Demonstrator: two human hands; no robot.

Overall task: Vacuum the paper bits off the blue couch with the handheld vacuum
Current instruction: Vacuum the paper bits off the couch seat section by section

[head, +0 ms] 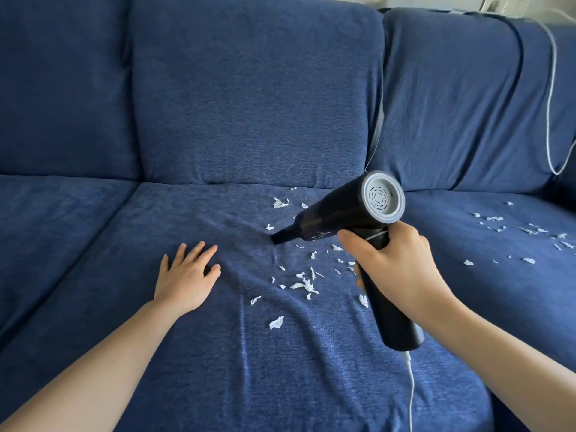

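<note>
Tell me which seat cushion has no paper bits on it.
The left seat cushion, beyond the flat left hand, is bare blue fabric. The middle cushion has paper bits beside the vacuum nozzle; the right cushion has a scatter too.

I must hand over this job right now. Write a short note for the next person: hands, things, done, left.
Right hand grips the vacuum by its handle; nozzle points left, on or just above the middle seat.
Left hand rests flat on that seat, holding nothing.
Paper bits lie mostly below and right of the nozzle; a second patch is on the right seat.
Done: cannot tell.
Left: both patches.
</note>
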